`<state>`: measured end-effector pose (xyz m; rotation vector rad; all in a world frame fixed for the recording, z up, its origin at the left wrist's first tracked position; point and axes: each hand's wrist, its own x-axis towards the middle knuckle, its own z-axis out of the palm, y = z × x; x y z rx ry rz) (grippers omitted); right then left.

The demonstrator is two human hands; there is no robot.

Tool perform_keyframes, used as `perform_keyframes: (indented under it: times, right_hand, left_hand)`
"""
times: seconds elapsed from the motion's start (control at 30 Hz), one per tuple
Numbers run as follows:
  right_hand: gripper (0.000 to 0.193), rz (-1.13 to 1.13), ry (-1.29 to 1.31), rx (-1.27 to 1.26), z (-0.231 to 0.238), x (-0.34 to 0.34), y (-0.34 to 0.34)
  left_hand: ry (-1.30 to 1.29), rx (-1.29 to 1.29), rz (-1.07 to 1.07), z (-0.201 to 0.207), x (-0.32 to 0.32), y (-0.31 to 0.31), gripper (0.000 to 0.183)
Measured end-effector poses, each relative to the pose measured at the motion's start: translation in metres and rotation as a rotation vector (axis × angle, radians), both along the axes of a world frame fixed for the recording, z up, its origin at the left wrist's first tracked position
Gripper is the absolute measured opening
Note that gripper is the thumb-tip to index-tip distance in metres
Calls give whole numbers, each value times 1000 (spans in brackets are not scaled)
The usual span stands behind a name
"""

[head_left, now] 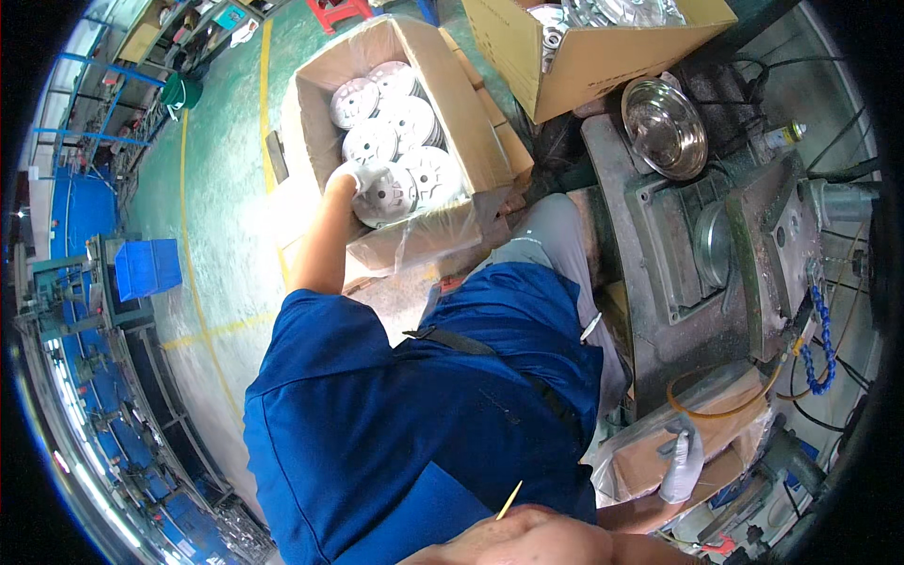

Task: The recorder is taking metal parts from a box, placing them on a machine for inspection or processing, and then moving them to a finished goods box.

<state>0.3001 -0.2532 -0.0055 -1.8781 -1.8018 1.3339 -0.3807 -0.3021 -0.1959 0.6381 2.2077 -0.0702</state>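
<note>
My left hand [361,175], in a pale glove, reaches into a cardboard box lined with clear plastic [428,247]. Its fingers are closed on the edge of a round metal disc [388,198] with a centre hole and cut-outs. Stacks of similar discs [407,122] fill the box beside it. On the far side of my body, at lower right, my right hand [683,461] wears a glove with grey fingertips. Its fingers are slightly bent and apart, with nothing visible in them. Below it and beside it lies a plastic-lined cardboard box [640,463], near an orange hose [720,414].
A machine with a grey metal bed [659,330] stands at right, with a shiny metal bowl [664,127] on it and a blue segmented coolant hose [819,348]. Another carton [612,71] of metal parts stands at the top. A blue bin [148,268] and racks are at left.
</note>
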Motion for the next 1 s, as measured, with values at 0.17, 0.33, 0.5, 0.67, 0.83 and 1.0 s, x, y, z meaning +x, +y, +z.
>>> perform_keyframes:
  times: [0.17, 0.33, 0.5, 0.67, 0.83, 1.0]
  right_hand:
    - [59, -14, -40, 43, -10, 1, 5]
    - [59, 3, 49, 43, -13, -4, 3]
    - [56, 34, 194, 14, -20, -20, -2]
    - [42, -92, 573, -168, -57, -69, 8]
    - [66, -207, 1253, -682, -113, -125, 41]
    - [75, -141, 1891, -808, -108, -122, 50]
  left_hand:
    - [-57, 302, -87, 10, -29, -12, 51]
    - [-336, 615, -43, 93, 3, 12, 31]
    - [-533, 909, 61, 147, 42, 47, 22]
    - [-890, 971, -131, 161, 103, 120, 23]
    - [-912, 723, -582, 221, 236, 162, 22]
    - [-400, 1285, -1631, 229, 318, 154, 25]
